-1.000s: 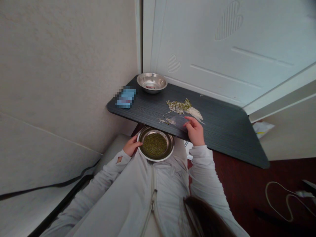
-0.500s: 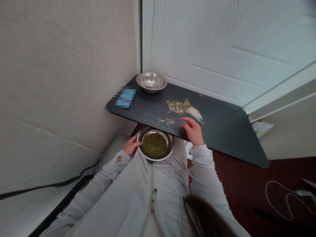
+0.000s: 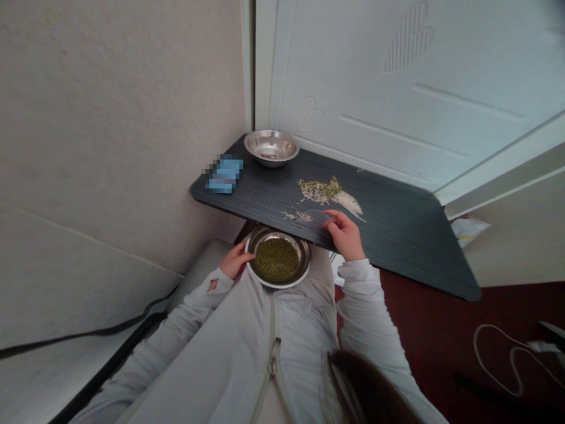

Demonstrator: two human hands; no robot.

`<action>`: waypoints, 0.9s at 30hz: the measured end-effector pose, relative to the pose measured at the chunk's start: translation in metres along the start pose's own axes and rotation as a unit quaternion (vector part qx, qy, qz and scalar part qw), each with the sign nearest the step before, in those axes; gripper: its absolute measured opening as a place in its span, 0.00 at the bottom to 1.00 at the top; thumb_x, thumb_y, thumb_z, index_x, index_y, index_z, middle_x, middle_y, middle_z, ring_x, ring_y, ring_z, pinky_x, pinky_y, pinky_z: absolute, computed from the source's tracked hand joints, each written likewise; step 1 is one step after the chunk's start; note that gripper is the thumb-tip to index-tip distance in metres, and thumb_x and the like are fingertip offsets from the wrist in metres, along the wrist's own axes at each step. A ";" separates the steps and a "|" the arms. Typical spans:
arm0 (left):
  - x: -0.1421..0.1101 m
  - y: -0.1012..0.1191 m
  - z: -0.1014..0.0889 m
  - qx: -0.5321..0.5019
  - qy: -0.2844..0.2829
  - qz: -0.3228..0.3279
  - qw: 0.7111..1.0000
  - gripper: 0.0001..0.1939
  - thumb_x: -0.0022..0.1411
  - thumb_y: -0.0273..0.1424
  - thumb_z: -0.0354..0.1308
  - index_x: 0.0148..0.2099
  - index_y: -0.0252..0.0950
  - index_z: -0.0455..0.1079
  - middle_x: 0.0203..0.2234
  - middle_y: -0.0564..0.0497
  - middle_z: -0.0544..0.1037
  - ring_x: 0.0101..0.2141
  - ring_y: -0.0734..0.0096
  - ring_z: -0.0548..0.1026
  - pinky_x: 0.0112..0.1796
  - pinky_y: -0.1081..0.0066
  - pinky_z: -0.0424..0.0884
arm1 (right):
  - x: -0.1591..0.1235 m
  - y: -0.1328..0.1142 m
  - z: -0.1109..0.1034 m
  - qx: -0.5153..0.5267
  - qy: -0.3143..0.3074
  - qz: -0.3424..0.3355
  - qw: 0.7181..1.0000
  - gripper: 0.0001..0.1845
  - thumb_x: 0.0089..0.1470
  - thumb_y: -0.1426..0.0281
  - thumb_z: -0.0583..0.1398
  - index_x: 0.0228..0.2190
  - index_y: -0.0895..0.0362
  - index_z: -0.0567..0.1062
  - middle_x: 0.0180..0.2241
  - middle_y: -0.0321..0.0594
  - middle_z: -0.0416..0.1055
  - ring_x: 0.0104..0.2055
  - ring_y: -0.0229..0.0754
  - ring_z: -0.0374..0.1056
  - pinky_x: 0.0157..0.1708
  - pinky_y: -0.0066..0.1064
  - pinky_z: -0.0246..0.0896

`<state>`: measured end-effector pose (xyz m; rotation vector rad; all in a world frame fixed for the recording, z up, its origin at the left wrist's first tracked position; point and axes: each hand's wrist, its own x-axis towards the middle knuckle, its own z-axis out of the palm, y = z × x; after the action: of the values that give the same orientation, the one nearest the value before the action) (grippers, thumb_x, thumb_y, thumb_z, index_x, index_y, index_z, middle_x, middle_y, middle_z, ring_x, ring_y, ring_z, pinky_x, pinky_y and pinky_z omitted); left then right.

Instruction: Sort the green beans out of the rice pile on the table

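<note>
My left hand [image 3: 235, 260] grips the left rim of a metal bowl [image 3: 308, 266] on my lap, just below the table's front edge. Green beans, probably mung beans [image 3: 276, 259], cover the bowl's bottom. In a pinch, my right hand [image 3: 345, 232] holds a thin, clear plastic disc [image 3: 314, 219] low over the table. Beside the disc's left side lie a few scattered pale grains [image 3: 291, 217]. Farther back are a mixed pile of green beans and pale grains [image 3: 318, 191] and a whiter heap of grains [image 3: 350, 204], which looks like rice.
A second metal bowl [image 3: 271, 139] stands at the back left of the dark table [image 3: 410, 235], with a small reddish mark inside. Near it lies a blurred blue packet [image 3: 226, 175]. A white door [image 3: 366, 70] borders the table's back. A pale cable [image 3: 477, 347] lies on the floor at right.
</note>
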<state>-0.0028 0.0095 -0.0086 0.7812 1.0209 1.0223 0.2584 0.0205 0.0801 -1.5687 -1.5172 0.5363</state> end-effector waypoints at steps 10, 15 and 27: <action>-0.002 0.001 0.004 -0.033 -0.006 -0.008 0.999 0.20 0.34 0.24 0.59 0.35 0.31 0.66 0.29 0.51 0.73 0.38 0.62 0.68 0.44 0.62 0.56 | -0.002 -0.002 0.001 -0.014 -0.073 -0.020 0.997 0.19 0.39 0.72 0.51 0.38 0.56 0.67 0.22 0.33 0.66 0.22 0.32 0.58 0.26 0.24 0.53; -0.002 0.003 0.003 -0.019 -0.003 -0.002 1.000 0.21 0.34 0.25 0.59 0.36 0.31 0.66 0.31 0.50 0.73 0.39 0.61 0.67 0.43 0.62 0.56 | -0.005 -0.005 0.001 0.005 -0.107 -0.031 0.994 0.19 0.39 0.72 0.51 0.37 0.56 0.67 0.22 0.33 0.65 0.22 0.32 0.58 0.25 0.24 0.53; -0.002 0.002 0.003 -0.013 0.009 0.002 1.000 0.22 0.34 0.26 0.59 0.37 0.30 0.66 0.31 0.49 0.73 0.38 0.60 0.67 0.43 0.61 0.56 | -0.003 -0.008 -0.001 0.066 -0.144 -0.013 0.987 0.18 0.38 0.74 0.51 0.36 0.56 0.67 0.21 0.32 0.66 0.24 0.32 0.59 0.27 0.25 0.53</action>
<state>-0.0007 0.0080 -0.0055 0.7552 1.0193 1.0452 0.2541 0.0159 0.0868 -1.4123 -1.6759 0.8613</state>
